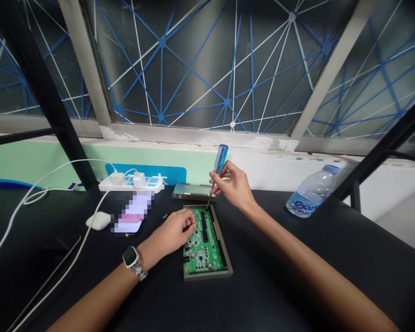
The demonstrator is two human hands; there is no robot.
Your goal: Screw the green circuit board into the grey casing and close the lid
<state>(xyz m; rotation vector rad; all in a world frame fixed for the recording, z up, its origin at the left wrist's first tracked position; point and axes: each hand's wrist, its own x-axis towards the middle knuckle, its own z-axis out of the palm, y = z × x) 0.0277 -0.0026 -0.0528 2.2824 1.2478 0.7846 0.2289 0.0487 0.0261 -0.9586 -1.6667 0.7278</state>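
A green circuit board [204, 246] lies in an open grey metal case [208, 274] on the black table. My right hand [232, 184] is closed on a screwdriver with a clear blue handle [221, 159]; its tip points down at the board's far edge. My left hand [174, 230] rests on the board's left side with its fingers curled, steadying it. A watch [130, 257] sits on my left wrist. The case's flat metal lid [192, 191] lies just behind the board.
A white power strip [131, 183] with plugged chargers and white cables [48, 184] sits at the back left. A phone [131, 216] and a white earbud case [98, 220] lie left of the board. A water bottle [311, 191] lies at the right. Small screws [165, 216] lie near the phone.
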